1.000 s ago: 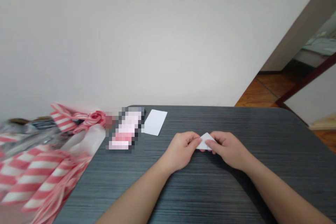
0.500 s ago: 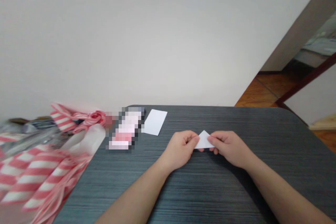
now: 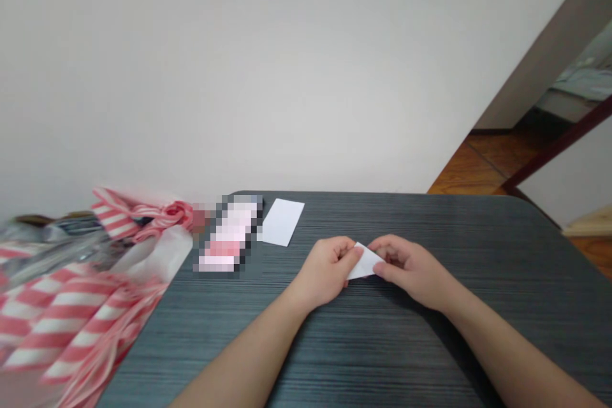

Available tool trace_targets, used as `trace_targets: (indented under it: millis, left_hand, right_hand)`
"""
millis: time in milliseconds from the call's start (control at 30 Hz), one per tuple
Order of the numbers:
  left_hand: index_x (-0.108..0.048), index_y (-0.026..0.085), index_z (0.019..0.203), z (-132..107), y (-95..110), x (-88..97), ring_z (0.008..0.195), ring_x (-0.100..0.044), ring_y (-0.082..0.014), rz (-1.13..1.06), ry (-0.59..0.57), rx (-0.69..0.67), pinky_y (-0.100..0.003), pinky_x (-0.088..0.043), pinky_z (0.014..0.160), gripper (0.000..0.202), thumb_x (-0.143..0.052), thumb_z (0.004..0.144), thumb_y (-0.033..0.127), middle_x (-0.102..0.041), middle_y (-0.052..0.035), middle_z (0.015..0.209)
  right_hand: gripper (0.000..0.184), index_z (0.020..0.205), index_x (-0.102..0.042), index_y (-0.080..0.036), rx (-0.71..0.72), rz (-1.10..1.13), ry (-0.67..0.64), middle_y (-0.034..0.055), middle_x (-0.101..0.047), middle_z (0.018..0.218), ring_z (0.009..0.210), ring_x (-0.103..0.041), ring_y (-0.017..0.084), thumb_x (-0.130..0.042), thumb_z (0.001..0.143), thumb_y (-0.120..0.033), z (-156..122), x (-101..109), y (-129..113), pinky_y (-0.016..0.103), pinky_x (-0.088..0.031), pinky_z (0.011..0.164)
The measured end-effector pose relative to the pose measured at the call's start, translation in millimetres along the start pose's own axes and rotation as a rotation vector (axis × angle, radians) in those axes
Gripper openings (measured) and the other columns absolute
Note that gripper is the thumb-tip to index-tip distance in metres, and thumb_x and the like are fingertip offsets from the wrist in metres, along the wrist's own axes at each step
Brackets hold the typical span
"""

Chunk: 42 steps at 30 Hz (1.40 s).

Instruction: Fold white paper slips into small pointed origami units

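A small white folded piece of paper (image 3: 364,263), triangular in outline, is held just above the dark table. My left hand (image 3: 329,271) pinches its left side, thumb on top and fingers underneath. On the other side, my right hand (image 3: 414,271) has its thumb on the paper's right corner, with the index finger curled near the far edge. The fingertips under the paper are mostly hidden.
The dark wood-grain table (image 3: 430,357) stands against a pale wall. Toward its far left lie a flat white sheet of paper (image 3: 283,222) and a pixelated phone-like object (image 3: 229,236). Red-and-white striped cloth (image 3: 76,312) and clear plastic are heaped beyond the left edge.
The folded paper has turned clockwise, its tip shifting from the middle toward my left thumb. My right hand has loosened and changed its grip; my left hand stays almost in place.
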<state>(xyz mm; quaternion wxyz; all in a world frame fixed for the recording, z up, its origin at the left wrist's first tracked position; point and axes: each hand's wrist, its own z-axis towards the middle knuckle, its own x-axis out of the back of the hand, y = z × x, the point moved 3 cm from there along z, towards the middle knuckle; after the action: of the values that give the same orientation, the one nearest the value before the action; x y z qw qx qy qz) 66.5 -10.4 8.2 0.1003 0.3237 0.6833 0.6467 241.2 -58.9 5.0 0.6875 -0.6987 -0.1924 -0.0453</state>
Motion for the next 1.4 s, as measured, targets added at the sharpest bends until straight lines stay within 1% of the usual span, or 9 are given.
trace_targets:
  millis: [33,100,333,567,667,867,967,1100,1400]
  left_hand:
    - [-0.056,0.016,0.067,0.1,-0.4,-0.2,0.046,-0.044,-0.0093,-0.016,0.001,0.006,-0.02,-0.031,0.045,0.035,-0.052,0.091,0.043,-0.048,0.0049,0.049]
    - [-0.057,0.016,0.068,0.3,-0.7,-0.6,0.044,-0.043,-0.0092,-0.039,-0.002,0.015,-0.02,-0.03,0.044,0.036,-0.052,0.09,0.044,-0.048,0.005,0.049]
    - [-0.054,0.017,0.065,1.3,-2.7,-1.2,0.045,-0.044,-0.0093,-0.039,-0.023,0.027,-0.02,-0.03,0.044,0.039,-0.052,0.09,0.047,-0.048,0.0047,0.051]
    - [-0.053,0.017,0.063,1.3,-1.0,-1.9,0.048,-0.042,-0.0097,0.029,-0.031,-0.007,-0.022,-0.028,0.047,0.041,-0.05,0.091,0.046,-0.046,0.0047,0.051]
    - [-0.052,0.017,0.061,1.4,1.0,-1.7,0.049,-0.042,-0.0099,0.076,-0.032,-0.022,-0.022,-0.028,0.048,0.041,-0.05,0.091,0.045,-0.046,0.0046,0.05]
    - [-0.053,0.016,0.064,0.8,-0.2,-1.2,0.051,-0.045,-0.0104,0.081,-0.058,-0.029,-0.022,-0.03,0.05,0.041,-0.05,0.093,0.045,-0.048,0.0041,0.051]
    - [-0.058,0.016,0.073,-0.2,-2.2,-3.1,0.051,-0.046,-0.0101,-0.024,-0.099,-0.039,-0.022,-0.032,0.049,0.037,-0.049,0.093,0.046,-0.049,0.004,0.056]
    - [-0.063,0.015,0.088,-0.3,-1.7,-5.9,0.057,-0.047,-0.0096,-0.119,-0.136,-0.085,-0.021,-0.034,0.053,0.024,-0.062,0.085,0.038,-0.056,0.0025,0.069]
    - [-0.062,0.016,0.083,1.0,-2.8,-4.4,0.055,-0.048,-0.0105,-0.008,-0.131,-0.058,-0.021,-0.034,0.052,0.02,-0.053,0.09,0.033,-0.053,0.0037,0.062]
  right_hand:
    - [0.024,0.106,-0.058,-0.021,0.035,0.054,0.013,-0.0015,-0.061,0.08,0.068,-0.056,0.013,-0.067,0.084,-0.024,-1.2,1.6,0.4,0.024,-0.045,0.063]
    - [0.028,0.105,-0.055,-0.022,0.049,0.036,-0.023,-0.0012,-0.06,0.082,0.066,-0.053,0.013,-0.07,0.082,-0.023,-3.2,3.0,1.2,0.023,-0.043,0.06]
    - [0.012,0.094,-0.058,-0.021,0.286,-0.235,-0.031,0.0055,-0.062,0.1,0.07,-0.053,0.013,-0.066,0.085,-0.018,-2.2,7.1,-7.4,0.025,-0.045,0.063]
    - [0.005,0.091,-0.063,-0.021,0.351,-0.299,-0.044,0.006,-0.064,0.096,0.079,-0.059,0.016,-0.06,0.091,-0.018,-1.7,5.4,-11.8,0.027,-0.046,0.069]
    - [0.009,0.087,-0.063,-0.021,0.343,-0.312,-0.018,0.0053,-0.065,0.091,0.082,-0.06,0.018,-0.057,0.092,-0.016,-0.5,4.4,-10.6,0.029,-0.046,0.075]
    - [0.01,0.084,-0.06,-0.021,0.261,-0.352,0.057,0.0038,-0.064,0.083,0.074,-0.058,0.017,-0.054,0.093,-0.019,1.8,2.0,-6.4,0.029,-0.045,0.07]
    - [0.01,0.083,-0.059,-0.021,0.241,-0.366,0.104,0.0034,-0.063,0.081,0.072,-0.057,0.017,-0.054,0.092,-0.021,2.2,2.1,-4.7,0.029,-0.044,0.068]
    - [0.009,0.084,-0.06,-0.021,0.198,-0.37,0.145,0.0017,-0.061,0.076,0.066,-0.055,0.016,-0.054,0.091,-0.023,2.7,3.0,-2.9,0.027,-0.042,0.061]
    - [0.007,0.097,-0.058,-0.022,0.109,-0.256,0.154,-0.0008,-0.059,0.073,0.064,-0.055,0.015,-0.054,0.093,-0.025,1.8,0.6,4.3,0.026,-0.043,0.059]
